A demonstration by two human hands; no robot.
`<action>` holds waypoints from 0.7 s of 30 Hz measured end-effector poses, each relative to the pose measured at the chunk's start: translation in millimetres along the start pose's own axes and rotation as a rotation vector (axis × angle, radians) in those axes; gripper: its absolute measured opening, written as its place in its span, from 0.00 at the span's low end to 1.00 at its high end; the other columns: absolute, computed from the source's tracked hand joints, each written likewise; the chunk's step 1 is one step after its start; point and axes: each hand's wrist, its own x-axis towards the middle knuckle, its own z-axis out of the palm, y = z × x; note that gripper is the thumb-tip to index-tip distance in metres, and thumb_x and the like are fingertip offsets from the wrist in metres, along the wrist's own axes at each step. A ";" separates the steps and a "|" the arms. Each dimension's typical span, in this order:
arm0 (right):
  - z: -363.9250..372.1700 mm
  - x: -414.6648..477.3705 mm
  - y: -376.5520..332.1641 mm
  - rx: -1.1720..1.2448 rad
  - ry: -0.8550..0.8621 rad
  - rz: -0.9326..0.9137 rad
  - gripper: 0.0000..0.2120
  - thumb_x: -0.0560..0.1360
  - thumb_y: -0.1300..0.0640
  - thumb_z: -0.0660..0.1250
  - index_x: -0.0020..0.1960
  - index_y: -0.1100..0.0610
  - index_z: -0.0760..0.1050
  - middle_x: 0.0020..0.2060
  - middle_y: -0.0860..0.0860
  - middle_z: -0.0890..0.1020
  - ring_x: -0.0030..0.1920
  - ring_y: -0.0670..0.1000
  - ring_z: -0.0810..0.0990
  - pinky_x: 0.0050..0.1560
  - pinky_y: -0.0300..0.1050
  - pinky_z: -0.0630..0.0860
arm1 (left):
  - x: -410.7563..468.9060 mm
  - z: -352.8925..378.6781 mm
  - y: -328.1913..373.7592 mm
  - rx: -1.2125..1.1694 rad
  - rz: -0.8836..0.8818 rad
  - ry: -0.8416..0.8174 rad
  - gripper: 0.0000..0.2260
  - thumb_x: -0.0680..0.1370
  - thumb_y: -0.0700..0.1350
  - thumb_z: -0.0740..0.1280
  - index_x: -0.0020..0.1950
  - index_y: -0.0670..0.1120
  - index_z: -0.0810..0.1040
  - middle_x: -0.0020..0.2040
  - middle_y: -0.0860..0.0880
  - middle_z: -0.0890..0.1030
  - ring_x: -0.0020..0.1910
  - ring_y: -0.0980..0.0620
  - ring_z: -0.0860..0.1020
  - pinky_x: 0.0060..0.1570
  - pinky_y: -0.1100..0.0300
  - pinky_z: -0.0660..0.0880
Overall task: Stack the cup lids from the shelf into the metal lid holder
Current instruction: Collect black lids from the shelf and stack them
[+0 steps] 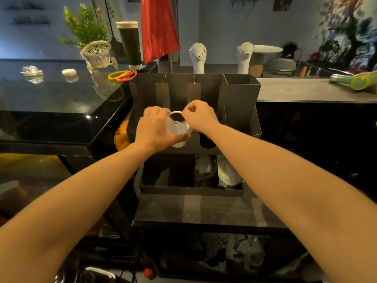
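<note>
A short stack of translucent white cup lids [177,127] is held in front of the left slot of the dark metal lid holder [240,94]. My left hand [156,127] grips the stack from the left, thumb under it. My right hand [201,117] pinches the rim of the topmost lid between thumb and fingertip, and that lid stands tilted up. The holder's inner slots are mostly hidden behind my hands.
The holder stands on a grey shelf [204,209], with a lower tray holding white items [229,174]. A glossy black counter [61,94] lies to the left with a tall dark cup [130,44], a plant basket [98,53] and coloured rings [122,75]. Two llama figures [197,56] stand behind.
</note>
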 end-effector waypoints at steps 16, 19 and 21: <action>11.9 25.5 6.0 -0.880 -0.219 -0.232 0.10 0.79 0.55 0.67 0.60 0.56 0.78 0.42 0.52 0.77 0.40 0.51 0.77 0.41 0.46 0.74 | 40.3 29.1 12.4 0.305 -0.204 -0.330 0.35 0.71 0.71 0.67 0.70 0.49 0.73 0.80 0.43 0.52 0.79 0.39 0.47 0.74 0.40 0.55; 16.3 27.6 6.7 -0.935 -0.240 -0.255 0.11 0.79 0.55 0.67 0.60 0.56 0.77 0.43 0.53 0.76 0.41 0.52 0.76 0.42 0.46 0.72 | 37.7 35.7 6.3 0.351 -0.196 -0.331 0.31 0.71 0.70 0.68 0.65 0.50 0.76 0.80 0.43 0.51 0.79 0.38 0.47 0.74 0.40 0.55; 18.7 28.9 5.5 -0.965 -0.251 -0.278 0.12 0.78 0.56 0.68 0.61 0.56 0.76 0.44 0.53 0.75 0.42 0.52 0.75 0.43 0.46 0.72 | 33.9 38.4 2.8 0.380 -0.187 -0.342 0.31 0.72 0.73 0.63 0.64 0.51 0.76 0.80 0.43 0.49 0.79 0.37 0.46 0.74 0.41 0.54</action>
